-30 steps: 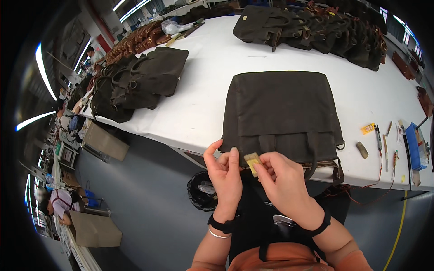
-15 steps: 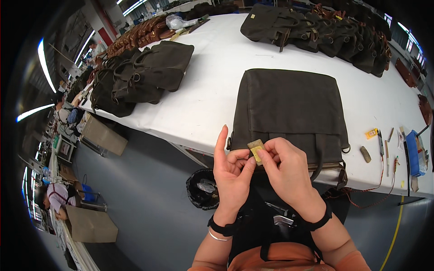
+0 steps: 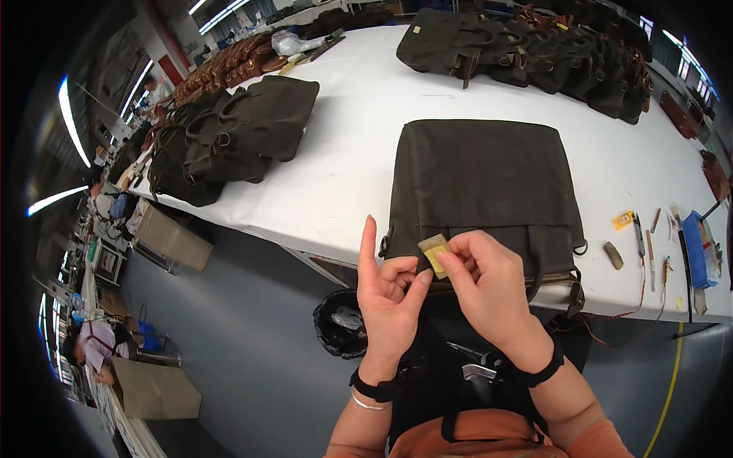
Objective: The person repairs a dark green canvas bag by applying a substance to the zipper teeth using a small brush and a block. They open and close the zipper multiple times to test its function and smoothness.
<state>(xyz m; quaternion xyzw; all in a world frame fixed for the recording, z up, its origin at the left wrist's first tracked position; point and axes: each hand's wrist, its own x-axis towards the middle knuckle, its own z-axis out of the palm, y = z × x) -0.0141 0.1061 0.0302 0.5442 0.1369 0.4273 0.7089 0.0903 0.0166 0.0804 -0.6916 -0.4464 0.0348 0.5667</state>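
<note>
The right hand [image 3: 495,286] pinches a small yellow rectangular block [image 3: 434,255], long axis slanting far-left to near-right, near a flat dark-brown bag [image 3: 489,172], just right of the left hand [image 3: 388,309]; whether its curled grip holds anything, I cannot tell.

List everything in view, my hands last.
Long covered table: one, white, centre
Large rectangular bag: one, blackish, table's near edge
Handled bags: several, blackish, left and top right
Small oblong block: one, yellowish, near centre
Rectangular tray: one, blue, far right
Slim tools: several, mixed, beside tray
Round lined bin: one, black, floor
Stacked leather pieces: many, reddish, upper left
Co-workers: several, varied clothes, left background
Left hand: one, bare, beside block
Right hand: one, bare, holding block
</note>
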